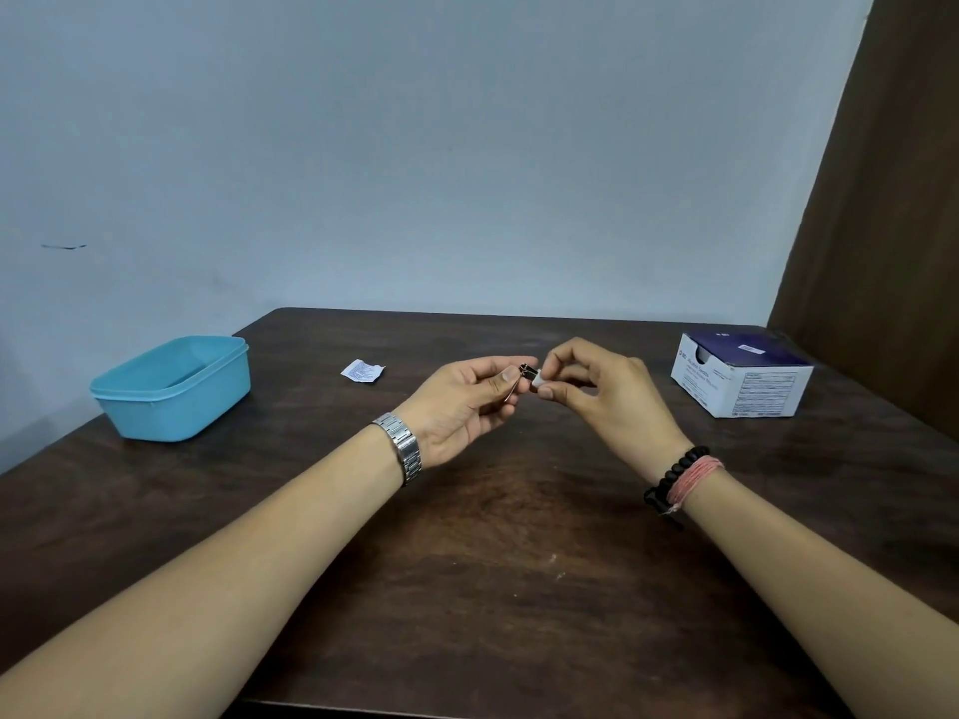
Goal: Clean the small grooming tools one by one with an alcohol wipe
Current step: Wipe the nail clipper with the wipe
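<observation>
While pinched, thin metal tool.

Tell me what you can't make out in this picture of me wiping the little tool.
Head view only:
- Small metal tool: too small, partly covered by left hand fingers; its type is unclear.
- White wipe: mostly hidden in right hand.
- Blue tub: near wall hides most of the inside.
- Box and torn sachet: print too small.

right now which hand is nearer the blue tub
Left. The left hand is mid-table, right of the blue tub, holding a small tool; the right hand lies farther right, toward the box.
</observation>
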Motion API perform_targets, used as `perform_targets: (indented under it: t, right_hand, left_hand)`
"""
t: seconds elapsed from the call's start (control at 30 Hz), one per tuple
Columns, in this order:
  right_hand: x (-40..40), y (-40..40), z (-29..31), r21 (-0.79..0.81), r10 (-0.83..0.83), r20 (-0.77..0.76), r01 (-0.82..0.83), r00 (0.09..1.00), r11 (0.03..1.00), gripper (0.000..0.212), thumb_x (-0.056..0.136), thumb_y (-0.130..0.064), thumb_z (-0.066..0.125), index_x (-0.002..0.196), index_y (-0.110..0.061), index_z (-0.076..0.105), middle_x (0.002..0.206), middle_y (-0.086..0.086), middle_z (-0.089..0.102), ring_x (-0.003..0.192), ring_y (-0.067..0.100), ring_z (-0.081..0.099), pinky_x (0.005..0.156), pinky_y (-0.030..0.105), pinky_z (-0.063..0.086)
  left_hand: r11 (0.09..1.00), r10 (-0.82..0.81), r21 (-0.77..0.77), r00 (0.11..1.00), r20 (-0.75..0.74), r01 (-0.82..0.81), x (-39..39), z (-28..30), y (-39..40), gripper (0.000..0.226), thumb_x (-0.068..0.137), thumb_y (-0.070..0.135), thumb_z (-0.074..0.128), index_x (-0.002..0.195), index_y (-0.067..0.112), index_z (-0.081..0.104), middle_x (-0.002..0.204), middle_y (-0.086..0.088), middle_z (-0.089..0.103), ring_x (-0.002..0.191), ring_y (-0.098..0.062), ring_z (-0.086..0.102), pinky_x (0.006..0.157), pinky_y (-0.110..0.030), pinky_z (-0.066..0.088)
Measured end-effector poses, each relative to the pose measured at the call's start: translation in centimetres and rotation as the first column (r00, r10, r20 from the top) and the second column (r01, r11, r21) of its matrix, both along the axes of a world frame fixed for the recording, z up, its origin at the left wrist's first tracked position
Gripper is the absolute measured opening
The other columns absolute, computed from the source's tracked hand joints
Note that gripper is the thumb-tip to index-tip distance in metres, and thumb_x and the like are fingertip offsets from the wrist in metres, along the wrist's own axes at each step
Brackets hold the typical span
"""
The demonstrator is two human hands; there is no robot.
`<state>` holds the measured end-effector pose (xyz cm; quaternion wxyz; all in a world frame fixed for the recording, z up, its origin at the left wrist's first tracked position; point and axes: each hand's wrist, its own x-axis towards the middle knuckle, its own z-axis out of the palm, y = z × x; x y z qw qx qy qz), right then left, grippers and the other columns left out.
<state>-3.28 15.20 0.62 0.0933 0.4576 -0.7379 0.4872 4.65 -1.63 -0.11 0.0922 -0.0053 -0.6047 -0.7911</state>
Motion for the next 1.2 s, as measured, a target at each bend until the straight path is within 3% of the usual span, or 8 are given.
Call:
perform_targets:
  t: [0.27, 0.53, 0.63, 0.77, 0.87, 1.07, 1.13, 1.2]
  right_hand:
    - [0.2, -0.3, -0.3, 0.040, -0.019, 0.006, 0.019, 1.000, 0.999, 0.017, 0.082, -0.013, 0.077, 0.088, -0.017, 0.062, 0.080, -0.008, 0.076, 0.085, 0.001, 0.071, 0.087, 0.034, 0.055]
    - [0.3, -0.6, -0.4, 0.076, -0.058, 0.013, 0.057, 0.998, 0.995, 0.020, 0.081, -0.016, 0.077, 0.089, -0.020, 0.060, 0.075, -0.009, 0.075, 0.081, 0.005, 0.069, 0.083, 0.031, 0.053]
    - [0.3, -0.5, -0.3, 0.105, -0.046, 0.041, 0.041, 0.998, 0.994, 0.022, 0.082, -0.015, 0.077, 0.091, -0.022, 0.058, 0.076, -0.009, 0.075, 0.077, 0.010, 0.068, 0.076, 0.027, 0.051]
    - [0.3, -0.4, -0.1, 0.120, -0.016, 0.040, 0.012, 0.999, 0.993, 0.024, 0.083, -0.014, 0.076, 0.091, -0.024, 0.056, 0.077, -0.010, 0.076, 0.078, -0.001, 0.068, 0.072, 0.011, 0.045]
    - [0.2, -0.4, -0.1, 0.129, 0.002, 0.048, -0.009, 0.999, 0.992, 0.025, 0.083, -0.013, 0.076, 0.091, -0.026, 0.055, 0.077, -0.010, 0.076, 0.078, -0.005, 0.067, 0.072, 0.006, 0.042]
    - [-0.1, -0.3, -0.1, 0.084, 0.074, 0.218, -0.095, 0.973, 0.992, 0.021, 0.087, -0.009, 0.071, 0.096, -0.019, 0.056, 0.082, -0.003, 0.077, 0.084, 0.008, 0.073, 0.087, 0.027, 0.052]
    - [-0.5, -0.4, -0.3, 0.050, 0.116, 0.312, -0.138, 0.943, 0.989, 0.020, 0.089, -0.006, 0.068, 0.099, -0.017, 0.055, 0.083, 0.003, 0.077, 0.084, 0.017, 0.074, 0.090, 0.036, 0.053]
    - [-0.9, -0.5, -0.4, 0.017, 0.145, 0.401, -0.166, 0.905, 0.986, 0.021, 0.089, -0.001, 0.066, 0.102, -0.014, 0.054, 0.082, 0.008, 0.077, 0.079, 0.019, 0.073, 0.087, 0.036, 0.055]
  left_hand:
    - [0.931, 0.166, -0.297, 0.972, -0.169, -0.211, -0.3, -0.7, 0.2, 0.015, 0.093, 0.007, 0.059, 0.099, 0.016, 0.070, 0.077, 0.000, 0.070, 0.066, -0.007, 0.057, 0.070, -0.023, 0.050]
    - [0.847, 0.252, -0.419, 0.941, -0.227, -0.327, -0.6, -0.7, 0.1, 0.012, 0.092, 0.012, 0.063, 0.094, 0.020, 0.070, 0.075, 0.000, 0.067, 0.065, -0.006, 0.059, 0.067, -0.023, 0.050]
    - [0.833, 0.285, -0.421, 0.930, -0.232, -0.360, -0.5, -0.6, 0.0, 0.009, 0.090, 0.014, 0.065, 0.092, 0.021, 0.071, 0.074, 0.003, 0.065, 0.065, -0.003, 0.059, 0.067, -0.022, 0.051]
    - [0.839, 0.296, -0.404, 0.929, -0.222, -0.364, -0.5, -0.7, 0.0, 0.007, 0.089, 0.016, 0.066, 0.092, 0.020, 0.071, 0.074, 0.003, 0.065, 0.065, -0.003, 0.059, 0.066, -0.021, 0.050]
    - [0.847, 0.299, -0.388, 0.929, -0.219, -0.364, -0.5, -0.8, 0.0, 0.006, 0.089, 0.016, 0.067, 0.092, 0.019, 0.071, 0.073, 0.003, 0.066, 0.065, -0.005, 0.060, 0.066, -0.022, 0.050]
    - [0.876, 0.277, -0.353, 0.942, -0.191, -0.329, -0.7, -0.9, -0.2, 0.006, 0.090, 0.016, 0.065, 0.092, 0.019, 0.070, 0.078, -0.004, 0.070, 0.077, -0.018, 0.064, 0.077, -0.031, 0.055]
    - [0.882, 0.268, -0.347, 0.946, -0.184, -0.318, -0.8, -0.9, -0.2, 0.007, 0.091, 0.016, 0.064, 0.093, 0.018, 0.070, 0.082, -0.004, 0.072, 0.078, -0.016, 0.065, 0.078, -0.031, 0.054]
    - [0.899, 0.271, -0.302, 0.945, -0.184, -0.317, -0.8, -0.7, -0.2, 0.007, 0.092, 0.015, 0.063, 0.094, 0.016, 0.069, 0.088, -0.007, 0.072, 0.075, -0.011, 0.065, 0.075, -0.027, 0.054]
